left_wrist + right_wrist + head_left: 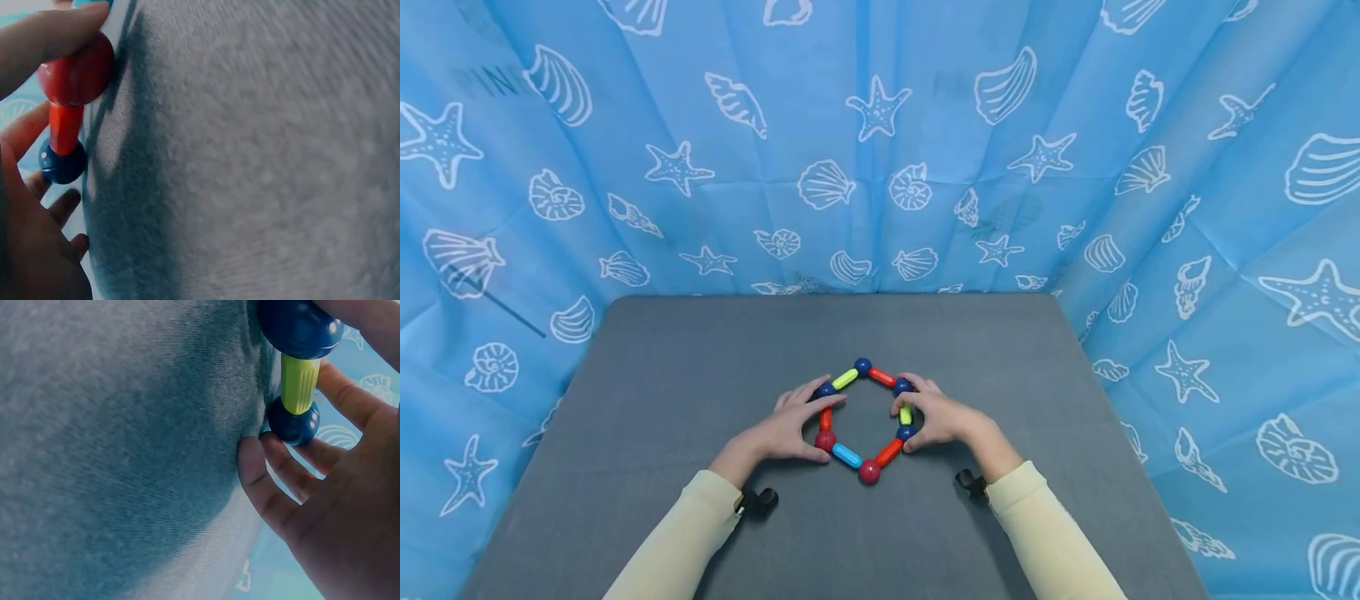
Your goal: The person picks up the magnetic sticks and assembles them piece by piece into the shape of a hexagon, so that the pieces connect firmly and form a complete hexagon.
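Observation:
On the grey table lies a closed six-sided ring of magnetic sticks and balls, with a light blue stick (847, 455) and a red ball (869, 472) at its near side. My left hand (786, 427) grips the ring's left side: the thumb lies on another red ball (78, 72), and the fingers reach round a red stick (65, 128) and a blue ball (62, 161). On the right side my right hand (943, 417) holds the ring, its thumb at a blue ball (300, 328) and its fingers about a yellow-green stick (299, 384) and the farther blue ball (294, 422).
The grey cloth-covered table (700, 350) stretches out around the ring. Behind it and along both sides hangs a blue curtain (880, 225) printed with white shells and starfish. A small black camera (760, 502) sits at the left wrist, another black camera (970, 482) at the right.

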`<state>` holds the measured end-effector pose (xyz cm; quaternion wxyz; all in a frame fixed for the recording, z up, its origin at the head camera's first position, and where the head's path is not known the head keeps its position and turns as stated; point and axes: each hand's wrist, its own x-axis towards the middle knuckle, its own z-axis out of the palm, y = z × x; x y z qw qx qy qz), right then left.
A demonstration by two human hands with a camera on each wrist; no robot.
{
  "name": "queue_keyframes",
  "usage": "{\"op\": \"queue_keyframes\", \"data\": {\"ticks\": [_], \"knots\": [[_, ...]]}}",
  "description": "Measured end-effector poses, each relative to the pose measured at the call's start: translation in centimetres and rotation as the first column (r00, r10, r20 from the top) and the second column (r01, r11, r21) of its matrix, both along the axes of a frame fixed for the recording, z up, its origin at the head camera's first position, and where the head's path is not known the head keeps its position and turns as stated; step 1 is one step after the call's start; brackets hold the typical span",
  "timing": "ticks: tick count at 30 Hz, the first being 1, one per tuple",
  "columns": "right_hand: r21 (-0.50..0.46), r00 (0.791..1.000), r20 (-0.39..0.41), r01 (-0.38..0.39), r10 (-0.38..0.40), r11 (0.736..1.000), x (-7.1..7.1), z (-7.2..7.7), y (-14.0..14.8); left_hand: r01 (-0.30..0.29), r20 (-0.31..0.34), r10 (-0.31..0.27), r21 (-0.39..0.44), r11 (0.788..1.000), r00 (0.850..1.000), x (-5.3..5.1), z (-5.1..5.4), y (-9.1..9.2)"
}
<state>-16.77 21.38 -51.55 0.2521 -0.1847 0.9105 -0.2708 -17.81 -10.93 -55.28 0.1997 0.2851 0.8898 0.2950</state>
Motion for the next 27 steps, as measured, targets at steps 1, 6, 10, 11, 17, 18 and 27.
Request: {"op": "queue_keyframes", "data": {"ticks": [1, 6, 10, 11, 17, 18, 27], "knots": [[0.008, 1.0, 0.001, 0.005, -0.005, 1.0, 0.0, 0.0, -0.1, -0.003, 0.005, 0.003, 0.007, 1.0, 1.0, 0.0, 0.0, 0.1], [0.049, 0.999, -0.039, -0.003, 0.005, 0.999, 0.0, -0.1, -0.6, -0.026, 0.004, 0.026, 0.021, 0.999, 1.0, -0.1, 0.1, 1.3], [0.051, 0.998, -0.068, -0.013, 0.017, 0.999, -0.1, -0.3, -0.8, -0.034, -0.005, 0.034, 0.032, 0.999, 0.999, -0.6, 0.1, 1.5], [0.054, 0.998, -0.068, -0.012, 0.015, 0.998, -0.2, -0.3, -0.8, -0.037, -0.004, 0.037, 0.032, 0.999, 0.999, -0.7, 0.1, 1.5], [0.039, 0.998, -0.064, -0.002, 0.005, 0.999, -0.3, -0.3, -0.5, -0.043, 0.028, 0.042, 0.047, 0.998, 0.999, -0.8, -0.1, 1.1], [0.038, 0.998, -0.064, -0.003, 0.005, 0.999, -0.2, -0.3, -0.5, -0.045, 0.031, 0.043, 0.05, 0.998, 0.999, -0.8, -0.2, 1.1], [0.035, 0.998, -0.057, 0.009, -0.007, 0.999, -0.2, -0.3, -0.6, -0.069, 0.036, 0.067, 0.052, 0.996, 0.997, -1.0, -0.6, 0.9]]}}
